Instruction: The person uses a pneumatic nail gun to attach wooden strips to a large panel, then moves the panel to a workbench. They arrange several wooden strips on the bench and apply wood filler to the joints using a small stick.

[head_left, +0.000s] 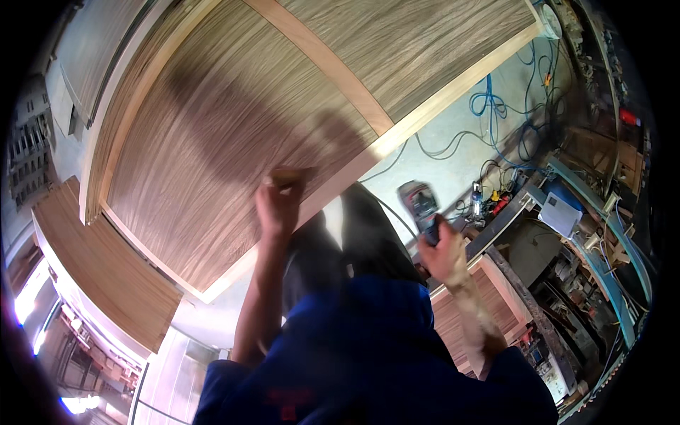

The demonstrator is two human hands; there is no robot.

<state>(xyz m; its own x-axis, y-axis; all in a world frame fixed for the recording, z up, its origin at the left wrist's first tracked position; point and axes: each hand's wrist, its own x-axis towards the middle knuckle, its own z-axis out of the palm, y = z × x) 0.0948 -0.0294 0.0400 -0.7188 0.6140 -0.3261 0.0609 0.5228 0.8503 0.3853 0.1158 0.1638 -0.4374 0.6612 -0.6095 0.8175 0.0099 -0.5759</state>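
Observation:
My left hand (278,212) is closed around a small flat brown piece (292,175), seemingly wood, just over the near edge of a large wood-grain panel (205,142). Pale wooden strips frame this panel, and a crossbar (319,57) divides it. Off to the right, clear of the panel, my right hand (445,251) grips the handle of a dark grey and black power tool (421,203). Motion blurs the tool, so its exact kind is hard to make out. Shadows of my arm and head fall across the panel.
Blue and dark cables (489,106) lie coiled on the pale floor beyond the panel. At the right stands a cluttered metal frame (602,262) with a white box (560,214) and tools. A curved wooden board (106,269) sits at left. Another framed panel (478,304) is below my right hand.

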